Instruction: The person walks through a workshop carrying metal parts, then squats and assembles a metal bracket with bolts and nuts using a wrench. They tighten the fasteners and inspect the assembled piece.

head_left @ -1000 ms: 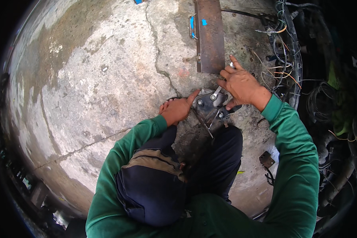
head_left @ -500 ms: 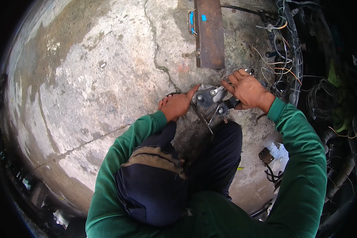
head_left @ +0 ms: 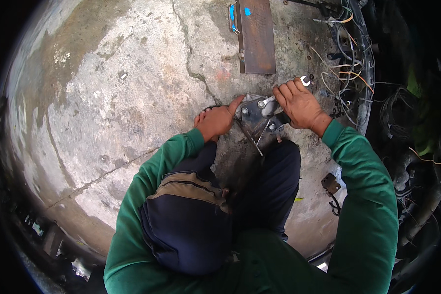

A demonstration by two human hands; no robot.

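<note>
A grey metal bracket point(head_left: 254, 109) with several bolts lies on the concrete between my knees. My left hand point(head_left: 215, 121) is closed at its left side, the thumb laid along its upper left edge; the other fingers are partly hidden. In my right hand point(head_left: 301, 105) is a combination wrench point(head_left: 305, 81), its open end sticking out past my fist. The wrench's ring end sits around the upper bolt point(head_left: 261, 104) of the bracket. Another bolt point(head_left: 245, 111) stands just left of it, and a third bolt point(head_left: 271, 126) is lower right.
A long rusty metal box point(head_left: 257, 41) with a handle lies beyond the bracket. To the right runs a dark frame with loose wires point(head_left: 345, 73). A small rusty plate with a cable point(head_left: 330, 183) lies near my right forearm. My knee point(head_left: 274, 171) is close to the bracket.
My right fist has turned with the wrench and come slightly nearer the bracket, so the wrench's open end now shows plainly. My left hand keeps its place on the bracket. The view has shifted slightly.
</note>
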